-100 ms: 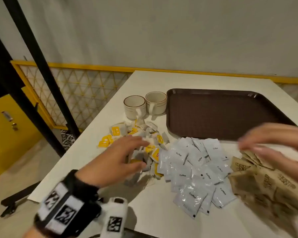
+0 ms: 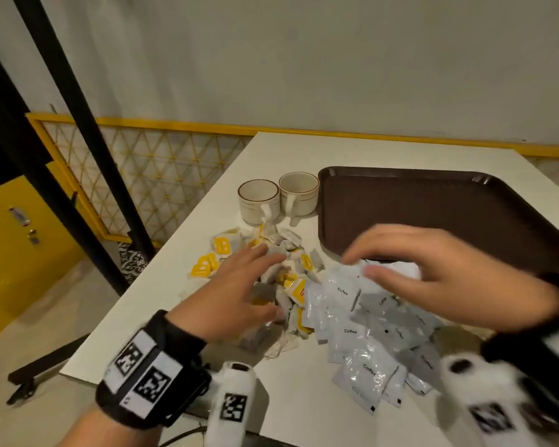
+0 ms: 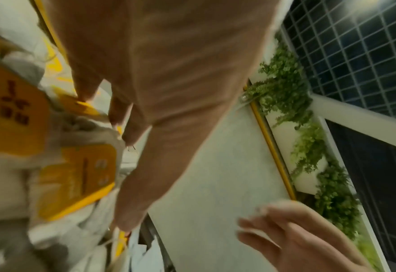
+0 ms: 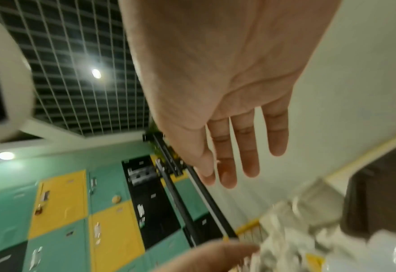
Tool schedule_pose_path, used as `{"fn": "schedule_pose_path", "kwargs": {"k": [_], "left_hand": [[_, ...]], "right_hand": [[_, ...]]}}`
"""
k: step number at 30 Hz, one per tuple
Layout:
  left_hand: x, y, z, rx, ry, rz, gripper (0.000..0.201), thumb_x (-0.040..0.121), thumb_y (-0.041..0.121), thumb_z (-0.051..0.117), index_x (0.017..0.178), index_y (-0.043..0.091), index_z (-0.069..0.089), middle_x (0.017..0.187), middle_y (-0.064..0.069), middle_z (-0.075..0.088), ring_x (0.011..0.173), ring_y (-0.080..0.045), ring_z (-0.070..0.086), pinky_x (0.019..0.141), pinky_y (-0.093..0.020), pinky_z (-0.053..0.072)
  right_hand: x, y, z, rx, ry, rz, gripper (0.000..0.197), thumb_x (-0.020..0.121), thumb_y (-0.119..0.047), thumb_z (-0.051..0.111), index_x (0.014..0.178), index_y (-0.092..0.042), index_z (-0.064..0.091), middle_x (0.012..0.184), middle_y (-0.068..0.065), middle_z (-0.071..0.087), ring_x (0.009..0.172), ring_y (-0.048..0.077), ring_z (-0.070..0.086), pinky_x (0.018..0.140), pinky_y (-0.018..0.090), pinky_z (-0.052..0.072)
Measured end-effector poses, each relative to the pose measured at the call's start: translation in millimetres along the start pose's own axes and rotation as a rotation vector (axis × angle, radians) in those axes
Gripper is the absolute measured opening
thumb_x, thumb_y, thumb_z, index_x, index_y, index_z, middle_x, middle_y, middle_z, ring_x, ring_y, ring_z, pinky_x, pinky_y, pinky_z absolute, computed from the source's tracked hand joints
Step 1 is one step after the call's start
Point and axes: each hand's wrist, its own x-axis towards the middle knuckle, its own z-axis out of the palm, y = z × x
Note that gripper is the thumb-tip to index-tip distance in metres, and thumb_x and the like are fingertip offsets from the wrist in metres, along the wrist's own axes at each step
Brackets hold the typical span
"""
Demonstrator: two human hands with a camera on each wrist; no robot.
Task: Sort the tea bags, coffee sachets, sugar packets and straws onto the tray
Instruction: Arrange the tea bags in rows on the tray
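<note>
A pile of tea bags [image 2: 221,246] with yellow tags lies on the white table in front of two cups. My left hand [image 2: 255,279] rests flat on this pile with its fingers spread; the left wrist view shows my fingertips [image 3: 131,136] touching the tea bags [image 3: 75,174]. White coffee sachets [image 2: 352,333] lie in a heap to the right. My right hand [image 2: 384,262] hovers above them, fingers straight, holding nothing; the right wrist view shows its bare palm [image 4: 227,110]. The brown tray [image 2: 433,204] behind holds nothing. I see no straws.
Two cream cups [image 2: 259,201] [image 2: 299,193] stand at the tray's left edge. The table's left edge [image 2: 162,275] runs close to the tea bags. A black post [image 2: 88,130] and a yellow mesh railing [image 2: 136,169] stand to the left.
My right hand has swung left, from above the brown packets at the right to above the coffee sachets. My left hand has stayed on the tea bags.
</note>
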Motion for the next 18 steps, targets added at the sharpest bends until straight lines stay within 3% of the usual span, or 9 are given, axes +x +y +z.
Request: {"fn": "schedule_pose_path", "kwargs": {"k": [2, 4, 6, 8, 10, 14, 18], "left_hand": [[3, -2, -3, -0.023, 0.024, -0.001, 0.083, 0.081, 0.034, 0.071, 0.146, 0.045, 0.021, 0.157, 0.013, 0.009, 0.144, -0.003, -0.001, 0.113, -0.022, 0.008], [5, -11, -10, -0.029, 0.058, -0.006, 0.088, 0.077, 0.035, 0.075, 0.147, 0.043, 0.021, 0.156, 0.013, 0.012, 0.144, -0.004, 0.003, 0.111, -0.02, 0.01], [7, -16, -17, 0.037, 0.037, -0.027, 0.093, 0.073, 0.041, 0.078, 0.147, 0.041, 0.022, 0.155, 0.012, 0.018, 0.144, -0.008, 0.01, 0.111, -0.022, 0.014], [11, -18, -21, 0.097, -0.002, -0.007, 0.09, 0.07, 0.042, 0.079, 0.144, 0.039, 0.029, 0.147, 0.013, 0.034, 0.137, -0.01, 0.026, 0.108, -0.023, 0.022], [16, -19, -22, 0.122, -0.043, -0.016, 0.083, 0.069, 0.043, 0.08, 0.14, 0.037, 0.036, 0.136, 0.013, 0.045, 0.126, -0.01, 0.038, 0.104, -0.024, 0.029], [27, -24, -25, 0.139, -0.048, -0.077, 0.058, 0.068, 0.042, 0.08, 0.118, 0.035, 0.05, 0.118, 0.008, 0.05, 0.108, -0.01, 0.046, 0.093, -0.027, 0.041], [32, -20, -29, 0.131, -0.021, -0.027, 0.033, 0.074, 0.028, 0.079, 0.094, 0.029, 0.053, 0.097, 0.006, 0.052, 0.091, -0.011, 0.047, 0.076, -0.022, 0.039]], "right_hand": [[45, 1, 31, -0.026, -0.142, 0.012, 0.04, 0.092, -0.037, 0.054, 0.131, -0.025, 0.055, 0.126, -0.011, 0.056, 0.113, -0.01, 0.046, 0.1, 0.013, 0.035], [77, 8, 53, -0.108, -0.291, 0.089, 0.066, 0.089, -0.039, 0.062, 0.147, -0.025, 0.033, 0.144, -0.003, 0.039, 0.13, 0.005, 0.034, 0.111, 0.024, 0.027], [96, 12, 71, -0.227, -0.456, 0.166, 0.095, 0.081, -0.05, 0.068, 0.153, -0.024, 0.01, 0.155, 0.0, 0.02, 0.141, 0.018, 0.019, 0.116, 0.034, 0.022], [107, 15, 88, -0.319, -0.552, 0.199, 0.111, 0.074, -0.057, 0.072, 0.153, -0.021, 0.002, 0.156, 0.002, 0.016, 0.141, 0.024, 0.016, 0.115, 0.042, 0.025], [113, 19, 98, -0.349, -0.591, 0.222, 0.112, 0.069, -0.059, 0.074, 0.152, -0.02, 0.009, 0.152, 0.005, 0.023, 0.137, 0.027, 0.023, 0.111, 0.045, 0.031], [117, 18, 94, -0.34, -0.581, 0.251, 0.089, 0.072, -0.052, 0.075, 0.143, -0.026, 0.028, 0.138, 0.005, 0.034, 0.126, 0.029, 0.032, 0.104, 0.044, 0.038], [117, 17, 91, -0.292, -0.527, 0.277, 0.075, 0.075, -0.039, 0.074, 0.137, -0.026, 0.033, 0.126, 0.003, 0.038, 0.116, 0.029, 0.037, 0.093, 0.044, 0.045]]}}
